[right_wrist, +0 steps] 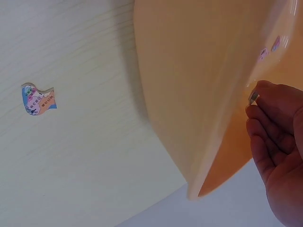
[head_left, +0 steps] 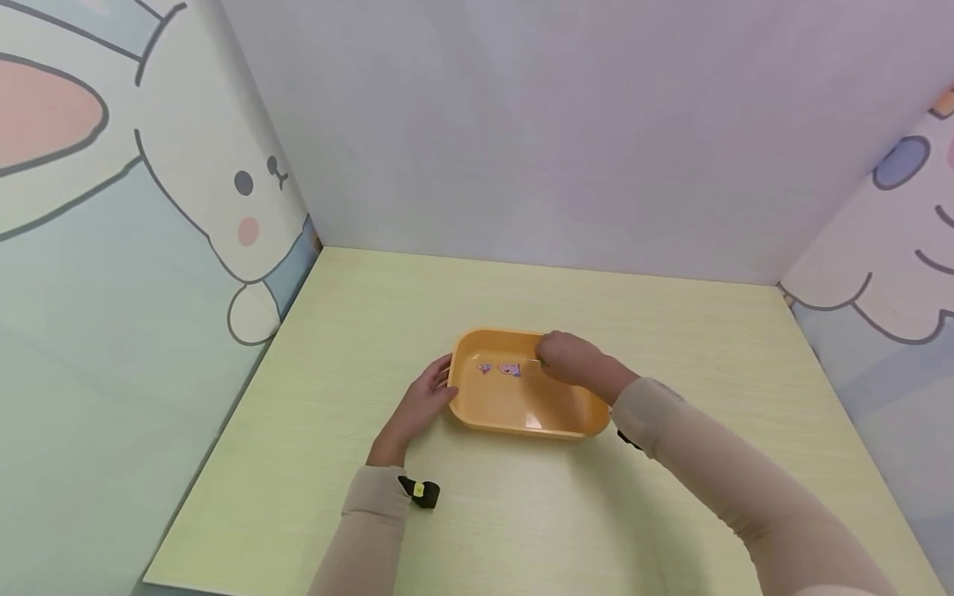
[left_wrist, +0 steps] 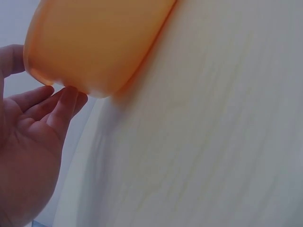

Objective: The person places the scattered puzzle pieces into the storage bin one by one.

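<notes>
An orange plastic basin (head_left: 531, 431) stands on the table. My left hand (head_left: 425, 403) holds its left end, thumb near the front corner and fingers along the outer wall; the left wrist view shows the fingertips against the basin wall (left_wrist: 94, 42). My right hand (head_left: 574, 360) reaches over the right side of the basin, inside the rim. Between its thumb and finger it pinches a small puzzle piece (right_wrist: 253, 97), seen mostly edge-on. Two printed puzzle pieces, one smaller (head_left: 484, 367) and one larger (head_left: 510, 370), lie on the basin floor.
Another puzzle piece (right_wrist: 39, 99) lies on the table outside the basin in the right wrist view. The pale wooden table (head_left: 358, 323) meets a plain wall (head_left: 522, 149) at the back, and walls with cartoon drawings stand left and right.
</notes>
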### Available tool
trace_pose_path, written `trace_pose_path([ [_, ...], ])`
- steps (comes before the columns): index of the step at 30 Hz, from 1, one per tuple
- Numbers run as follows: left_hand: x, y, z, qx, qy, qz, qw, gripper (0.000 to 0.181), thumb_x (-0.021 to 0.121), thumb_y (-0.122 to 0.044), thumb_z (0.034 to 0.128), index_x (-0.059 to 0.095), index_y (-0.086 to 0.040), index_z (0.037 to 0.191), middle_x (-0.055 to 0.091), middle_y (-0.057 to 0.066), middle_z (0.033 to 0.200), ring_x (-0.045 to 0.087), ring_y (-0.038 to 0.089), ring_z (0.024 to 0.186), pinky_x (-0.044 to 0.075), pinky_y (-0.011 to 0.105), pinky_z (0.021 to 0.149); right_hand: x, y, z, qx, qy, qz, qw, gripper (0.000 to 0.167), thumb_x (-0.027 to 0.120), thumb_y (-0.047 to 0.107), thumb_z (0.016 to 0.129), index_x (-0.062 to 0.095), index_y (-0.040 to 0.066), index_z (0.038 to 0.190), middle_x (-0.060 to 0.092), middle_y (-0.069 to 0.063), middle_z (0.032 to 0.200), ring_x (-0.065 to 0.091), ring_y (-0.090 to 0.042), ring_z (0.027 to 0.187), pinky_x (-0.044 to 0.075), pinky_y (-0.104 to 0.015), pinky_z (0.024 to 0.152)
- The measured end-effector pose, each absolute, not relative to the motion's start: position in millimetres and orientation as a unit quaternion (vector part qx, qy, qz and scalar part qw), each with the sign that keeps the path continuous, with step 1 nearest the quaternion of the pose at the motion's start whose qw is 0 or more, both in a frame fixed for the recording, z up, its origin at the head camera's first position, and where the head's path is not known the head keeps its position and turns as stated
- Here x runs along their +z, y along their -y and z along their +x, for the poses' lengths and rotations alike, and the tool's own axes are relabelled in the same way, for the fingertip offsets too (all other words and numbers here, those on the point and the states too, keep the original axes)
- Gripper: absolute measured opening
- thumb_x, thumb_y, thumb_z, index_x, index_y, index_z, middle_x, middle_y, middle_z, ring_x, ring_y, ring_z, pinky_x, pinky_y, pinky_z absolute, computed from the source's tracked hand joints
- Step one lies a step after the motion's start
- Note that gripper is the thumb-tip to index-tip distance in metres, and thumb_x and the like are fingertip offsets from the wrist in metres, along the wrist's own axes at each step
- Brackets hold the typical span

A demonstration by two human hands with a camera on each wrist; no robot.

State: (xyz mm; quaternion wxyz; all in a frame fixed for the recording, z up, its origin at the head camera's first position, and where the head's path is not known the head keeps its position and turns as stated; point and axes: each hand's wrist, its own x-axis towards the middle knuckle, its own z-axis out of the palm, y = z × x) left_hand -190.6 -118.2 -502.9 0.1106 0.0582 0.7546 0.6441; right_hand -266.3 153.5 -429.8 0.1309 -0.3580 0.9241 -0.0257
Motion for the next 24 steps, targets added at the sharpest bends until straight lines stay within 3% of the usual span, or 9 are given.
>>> trace_pose_path([
  [6, -505, 117, -189, 0.641, -0.760, 0.054, 0.098, 0.058, 0.055, -0.005, 0.0944, 0.036, -0.005, 0.149, 0.041, 0.016, 0.148, 0.043, 0.031, 0.132, 0.040, 0.044, 0.105, -437, -151, -266, 0.004, -0.916, -0.384, 0.118, 0.012, 0.065, 0.003, 0.088, 0.061, 0.007, 0.077, 0.053, -0.002, 0.074, 0.049, -0.017, 0.067, 0.049, -0.032, 0.061],
  [17, -505, 118, -192, 0.647, -0.752, 0.055, 0.111, 0.058, 0.054, -0.004, 0.0965, 0.032, -0.002, 0.151, 0.036, 0.019, 0.151, 0.038, 0.034, 0.135, 0.038, 0.044, 0.107, -444, -149, -266, 0.011, -0.905, -0.418, 0.082, 0.010, 0.068, 0.001, 0.085, 0.061, 0.005, 0.077, 0.053, -0.004, 0.075, 0.050, -0.018, 0.066, 0.049, -0.033, 0.060],
  [24, -480, 117, -184, 0.639, -0.756, 0.062, 0.126, 0.058, 0.052, 0.000, 0.0962, 0.030, 0.004, 0.149, 0.034, 0.022, 0.151, 0.037, 0.036, 0.135, 0.038, 0.043, 0.107, -452, -149, -266, 0.013, -0.905, -0.419, 0.070, 0.016, 0.066, -0.001, 0.084, 0.057, 0.007, 0.073, 0.052, -0.004, 0.074, 0.048, -0.019, 0.065, 0.048, -0.035, 0.060],
])
